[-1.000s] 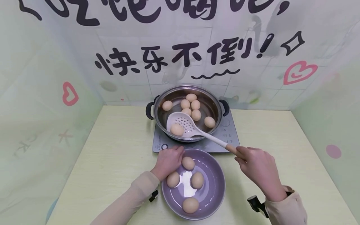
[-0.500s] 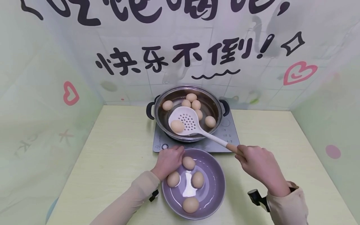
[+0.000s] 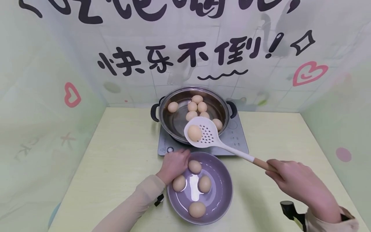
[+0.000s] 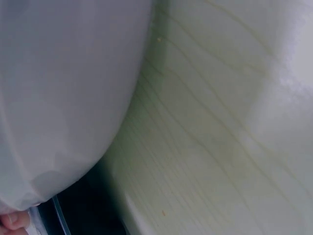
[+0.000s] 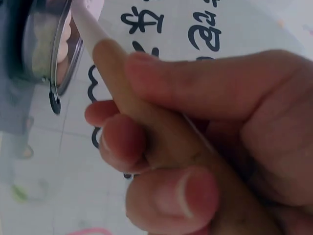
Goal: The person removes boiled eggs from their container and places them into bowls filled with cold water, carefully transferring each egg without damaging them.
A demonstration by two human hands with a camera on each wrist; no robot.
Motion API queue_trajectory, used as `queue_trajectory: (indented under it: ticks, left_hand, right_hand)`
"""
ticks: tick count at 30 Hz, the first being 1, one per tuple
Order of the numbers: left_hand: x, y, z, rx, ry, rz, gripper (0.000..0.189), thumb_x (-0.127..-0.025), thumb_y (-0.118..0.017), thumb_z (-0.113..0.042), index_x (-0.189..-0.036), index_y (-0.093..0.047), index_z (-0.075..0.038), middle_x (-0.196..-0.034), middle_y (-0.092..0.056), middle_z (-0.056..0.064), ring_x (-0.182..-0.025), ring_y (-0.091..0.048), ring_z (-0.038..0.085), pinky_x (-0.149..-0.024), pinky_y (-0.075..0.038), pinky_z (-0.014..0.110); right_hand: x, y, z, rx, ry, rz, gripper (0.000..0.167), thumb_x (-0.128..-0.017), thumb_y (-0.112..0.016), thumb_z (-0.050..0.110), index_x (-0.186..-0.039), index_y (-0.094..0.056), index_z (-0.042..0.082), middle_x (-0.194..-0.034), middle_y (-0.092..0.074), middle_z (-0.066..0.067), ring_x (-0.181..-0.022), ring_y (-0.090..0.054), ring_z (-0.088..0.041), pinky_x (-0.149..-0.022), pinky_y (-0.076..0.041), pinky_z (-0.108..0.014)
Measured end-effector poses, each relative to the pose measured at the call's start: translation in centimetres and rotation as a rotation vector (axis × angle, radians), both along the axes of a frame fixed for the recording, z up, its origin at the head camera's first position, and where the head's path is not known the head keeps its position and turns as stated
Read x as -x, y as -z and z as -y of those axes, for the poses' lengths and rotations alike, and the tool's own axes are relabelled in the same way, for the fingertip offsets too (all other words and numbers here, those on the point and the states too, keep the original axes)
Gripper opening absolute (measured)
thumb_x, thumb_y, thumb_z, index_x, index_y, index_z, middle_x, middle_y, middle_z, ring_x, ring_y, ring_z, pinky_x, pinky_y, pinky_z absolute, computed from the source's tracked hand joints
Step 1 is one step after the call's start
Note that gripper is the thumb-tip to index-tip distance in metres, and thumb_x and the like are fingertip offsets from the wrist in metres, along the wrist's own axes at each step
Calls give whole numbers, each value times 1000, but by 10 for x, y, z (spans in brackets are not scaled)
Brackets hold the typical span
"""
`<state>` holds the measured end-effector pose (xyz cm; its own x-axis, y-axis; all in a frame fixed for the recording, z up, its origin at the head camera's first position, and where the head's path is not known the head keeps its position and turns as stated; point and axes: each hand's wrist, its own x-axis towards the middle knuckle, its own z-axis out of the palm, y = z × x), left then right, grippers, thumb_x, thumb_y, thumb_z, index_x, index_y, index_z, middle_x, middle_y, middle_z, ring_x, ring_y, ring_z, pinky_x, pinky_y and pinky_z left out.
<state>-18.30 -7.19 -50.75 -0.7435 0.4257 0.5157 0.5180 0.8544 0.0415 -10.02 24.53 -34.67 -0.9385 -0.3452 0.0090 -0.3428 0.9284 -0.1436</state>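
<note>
In the head view my right hand (image 3: pixel 301 183) grips the wooden handle of a white skimmer (image 3: pixel 210 133). One brown egg (image 3: pixel 195 133) sits in the skimmer's holed head, above the near rim of a steel pot (image 3: pixel 177 121). The right wrist view shows thumb and fingers wrapped round the wooden handle (image 5: pixel 181 139). My left hand (image 3: pixel 175 165) holds the upper left rim of a purple bowl (image 3: pixel 218 196), where several eggs (image 3: pixel 197 209) lie apart. In the left wrist view fingertips (image 4: pixel 14 220) touch the outside of the bowl (image 4: pixel 68 88).
The pot stands on a grey induction cooktop (image 3: pixel 236 141), black handles (image 3: pixel 232 109) out to both sides. Several eggs (image 3: pixel 192 106) lie inside it. A printed curtain (image 3: pixel 127 93) rises behind the pale wooden table (image 3: pixel 121 145) and along both sides.
My right hand has moved right and toward me. The skimmer, with its egg, has come up out of the pot to its near rim. My left hand stays on the bowl.
</note>
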Motion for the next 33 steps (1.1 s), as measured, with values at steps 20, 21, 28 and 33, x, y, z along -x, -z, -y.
queue_trajectory:
  ticks: [20, 21, 28, 33]
  left_hand:
    - [2, -1, 0, 14, -13, 29, 9, -81, -61, -20, -75, -57, -14, -64, -58, -2, -42, -51, 17, -36, -35, 29]
    - [2, -1, 0, 15, -16, 29, 10, -82, -60, -20, -75, -58, -14, -64, -58, -2, -42, -51, 16, -36, -34, 29]
    - [2, 1, 0, 28, -26, 21, 14, -84, -59, -22, -73, -57, -14, -63, -57, -2, -41, -50, 16, -36, -34, 28]
    - [1, 1, -1, 29, -29, 22, 14, -84, -59, -22, -72, -56, -14, -63, -56, -2, -41, -50, 16, -36, -33, 28]
  right_hand:
    - [-58, 29, -55, 48, 7, -17, 26, -70, -75, 13, -85, -57, 26, -58, -29, 24, -50, -24, 7, -45, -22, -18]
    - [-59, 31, -57, 54, 8, -8, 25, -71, -74, 14, -86, -58, 26, -58, -29, 24, -51, -24, 7, -44, -22, -18]
    - [-63, 42, -64, 61, 37, 51, 22, -73, -73, 15, -89, -61, 23, -58, -32, 25, -51, -25, 8, -44, -23, -18]
    - [-63, 44, -63, 51, 70, 54, 24, -71, -74, 15, -90, -62, 24, -60, -36, 25, -52, -27, 7, -45, -24, -19]
